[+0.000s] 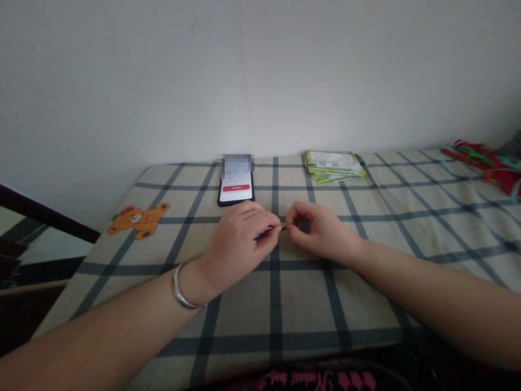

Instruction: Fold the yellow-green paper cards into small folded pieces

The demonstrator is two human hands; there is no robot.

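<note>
My left hand [242,233], with a silver bangle [181,288] on its wrist, is closed in a pinch near the middle of the table. Facing it, my right hand [319,231] pinches thumb against forefinger. Between the two sets of fingertips runs a small, thin dark piece [284,228], gripped at both ends. Most of it is hidden by the fingers, so its kind does not show. Just beyond my left hand lies a phone [236,187] with a lit screen and a red button on it.
A checked cloth [240,320] covers the table. An orange bear cutout [138,221] lies at the left, and a stack of green printed cards [334,165] sits by the wall [260,81]. Red and green fabric strips [488,163] are heaped at the far right.
</note>
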